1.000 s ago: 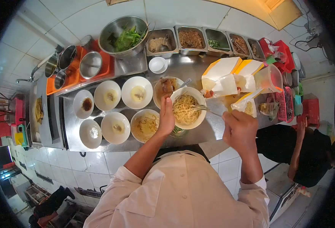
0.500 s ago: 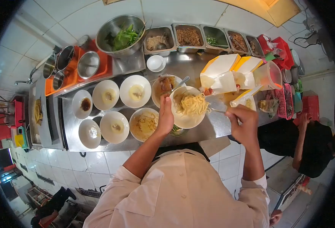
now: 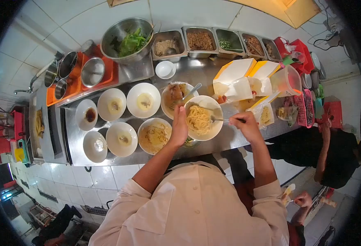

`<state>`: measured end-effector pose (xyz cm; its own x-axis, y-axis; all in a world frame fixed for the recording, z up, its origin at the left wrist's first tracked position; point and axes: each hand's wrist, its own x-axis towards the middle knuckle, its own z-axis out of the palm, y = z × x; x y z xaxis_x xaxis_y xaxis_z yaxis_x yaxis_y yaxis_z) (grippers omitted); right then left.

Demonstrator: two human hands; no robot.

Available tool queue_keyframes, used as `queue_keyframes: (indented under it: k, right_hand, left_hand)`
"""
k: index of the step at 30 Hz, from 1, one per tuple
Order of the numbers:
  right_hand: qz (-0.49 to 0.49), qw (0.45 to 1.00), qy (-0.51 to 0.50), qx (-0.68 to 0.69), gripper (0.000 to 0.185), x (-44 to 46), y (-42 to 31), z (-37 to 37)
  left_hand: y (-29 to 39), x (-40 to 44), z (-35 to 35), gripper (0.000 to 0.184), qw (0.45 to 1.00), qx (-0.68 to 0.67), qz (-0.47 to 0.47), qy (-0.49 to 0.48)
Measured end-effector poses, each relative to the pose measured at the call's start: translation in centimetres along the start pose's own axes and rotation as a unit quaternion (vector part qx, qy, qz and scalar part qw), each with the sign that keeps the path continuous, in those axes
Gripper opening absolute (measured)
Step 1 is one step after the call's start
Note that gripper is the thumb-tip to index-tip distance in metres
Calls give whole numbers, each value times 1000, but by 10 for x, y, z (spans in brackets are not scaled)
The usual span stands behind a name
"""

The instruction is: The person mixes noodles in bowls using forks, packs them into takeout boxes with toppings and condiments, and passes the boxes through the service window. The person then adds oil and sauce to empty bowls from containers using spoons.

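My left hand (image 3: 180,130) grips the left side of a white bowl (image 3: 216,107), its thumb along the rim. Inside the bowl lies a heap of yellow noodles (image 3: 199,119). A metal fork (image 3: 221,120) reaches into the noodles from the right, and my right hand (image 3: 246,126) is closed around its handle. Just left of the held bowl stands another white bowl (image 3: 166,110) with browned food and a metal fork (image 3: 192,92) resting in it. Below that sits a bowl with yellowish sauce and crumbs (image 3: 155,135), close to my left wrist.
Several white bowls with seasoning (image 3: 115,104) stand at the left. Behind are a steel bowl of greens (image 3: 131,43) and steel food pans (image 3: 200,40). Open cardboard boxes (image 3: 234,73) and a clear plastic tub (image 3: 286,82) stand right. People in dark clothes (image 3: 307,153) are nearby.
The noodles, earlier raised on the fork at the bowl's right rim, now lie inside the bowl. My right hand has moved left with the fork. Another person's hand shows more at lower right.
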<state>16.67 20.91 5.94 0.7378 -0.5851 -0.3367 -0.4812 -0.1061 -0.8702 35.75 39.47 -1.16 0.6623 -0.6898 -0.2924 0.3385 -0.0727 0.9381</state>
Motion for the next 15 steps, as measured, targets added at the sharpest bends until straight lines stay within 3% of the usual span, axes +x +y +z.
queue_keyframes:
  k: [4,5,6,9,12,14,15]
  right_hand:
    - [-103,989,93,-60,10,-45,-83,-3]
    - [-170,950,120,-233,8,-60,-117,3]
    - [-231,876,143,-398,7,-70,-138,10]
    - [-244,838,192,-449,7,-79,-154,25]
    - [-193,840,175,-476,6,-44,-96,22]
    - [-162,929,112,-315,7,-13,-49,26]
    - [-162,928,114,-316,7,-5,-26,25]
  left_hand:
    - [6,-2,2,52,1000,-19,-2,13]
    - [4,1,0,51,1000,8,7,2]
    - [2,2,-1,51,999,35,15,-8]
    - [1,3,5,48,999,25,16,32]
    - [12,0,5,46,999,-31,4,-4]
    - [12,-1,6,46,999,-32,11,-14]
    - [13,0,6,46,999,-32,18,-22]
